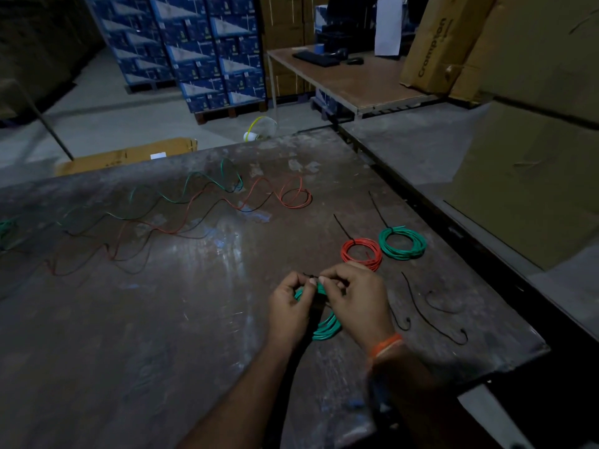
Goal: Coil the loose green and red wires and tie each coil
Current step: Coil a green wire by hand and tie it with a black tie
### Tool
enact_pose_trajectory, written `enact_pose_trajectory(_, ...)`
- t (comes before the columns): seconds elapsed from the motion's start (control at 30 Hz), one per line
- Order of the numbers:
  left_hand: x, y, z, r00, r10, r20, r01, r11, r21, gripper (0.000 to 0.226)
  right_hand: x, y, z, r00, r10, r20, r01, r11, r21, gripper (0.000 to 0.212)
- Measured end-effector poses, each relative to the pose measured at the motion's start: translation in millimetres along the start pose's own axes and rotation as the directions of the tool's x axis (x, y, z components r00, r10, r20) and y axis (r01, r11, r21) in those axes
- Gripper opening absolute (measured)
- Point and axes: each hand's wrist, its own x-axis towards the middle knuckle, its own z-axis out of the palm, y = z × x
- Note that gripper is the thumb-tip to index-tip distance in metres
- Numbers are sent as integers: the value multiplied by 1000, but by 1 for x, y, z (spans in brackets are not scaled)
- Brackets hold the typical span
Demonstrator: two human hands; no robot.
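Bare forearms without sleeves; an orange thread band [387, 345] circles the wrist of the right hand [355, 301].

Standing stacked on pallets across the floor: blue boxes [207, 59]. Lying on a far desk [356, 85]: keyboard [316, 58] and mouse [355, 61]. Leaning at right: tall cardboard cartons [437, 43].

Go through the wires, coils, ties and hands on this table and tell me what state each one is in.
Tied red coil: flat, tied.
Tied green coil: flat, tied.
Held green coil: between both hands.
Loose wires: uncoiled.
Spare ties: unused.
Left hand: pinching.
Right hand: pinching.
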Motion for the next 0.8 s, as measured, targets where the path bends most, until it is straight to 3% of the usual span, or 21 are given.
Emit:
enact_pose_trajectory(0.13,-1,1,1,999,44,19,-44,999,-6,32,12,-2,8,992,44,121,-54,995,83,6)
enact_pose_trajectory(0.3,-5,6,0,994,103,44,-104,994,20,20,32,3,6,960,248,129,-272,938,216,44)
enact_pose_trajectory(0.37,-5,6,0,992,119,52,-121,992,40,18,43,8,9,910,347,227,-396,889,228,52)
enact_pose_trajectory(0.5,-3,5,-1,989,138,58,-141,988,66,17,58,8,16,776,458,434,-611,718,333,37)
enact_pose_trajectory(0.63,-2,4,-1,987,149,57,-154,983,98,18,62,14,22,737,452,503,-656,659,369,63)
enact_pose_trajectory(0.8,-4,6,1,987,146,60,-152,982,110,18,62,9,18,729,434,529,-667,624,408,18)
